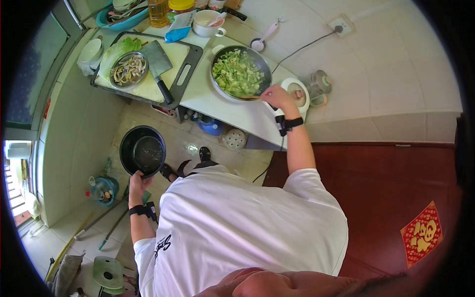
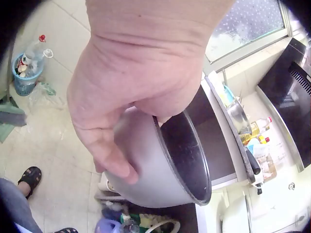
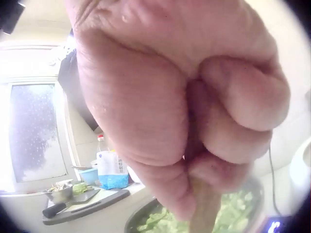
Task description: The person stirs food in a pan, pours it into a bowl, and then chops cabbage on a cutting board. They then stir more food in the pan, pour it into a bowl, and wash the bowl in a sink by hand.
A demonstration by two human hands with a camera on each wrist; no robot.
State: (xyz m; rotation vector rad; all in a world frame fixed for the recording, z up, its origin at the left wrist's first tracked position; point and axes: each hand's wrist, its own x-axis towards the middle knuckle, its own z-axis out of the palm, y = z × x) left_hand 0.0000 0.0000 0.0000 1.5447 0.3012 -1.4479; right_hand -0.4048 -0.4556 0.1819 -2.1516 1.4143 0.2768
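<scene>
My left hand (image 1: 140, 186) grips the rim of a deep pot (image 1: 143, 148), dark inside and grey outside. In the left wrist view the thumb and fingers straddle the pot wall (image 2: 150, 165), and the pot hangs tilted over the floor. At the counter, my right hand (image 1: 278, 97) holds a flat wooden utensil (image 3: 204, 206) with curled fingers, over the near right rim of a pan (image 1: 269, 74). Chopped green vegetables (image 1: 237, 73) fill that pan. The utensil's lower end is hidden at the food.
Left on the counter, a cutting board (image 1: 185, 76) bears a cleaver (image 1: 158, 62), leafy greens and a metal bowl of sliced mushrooms (image 1: 129, 69). A white cup (image 1: 205, 30) stands behind. A power cord (image 1: 302, 53) runs beside the pan. Below is a blue waste basket (image 1: 110, 190).
</scene>
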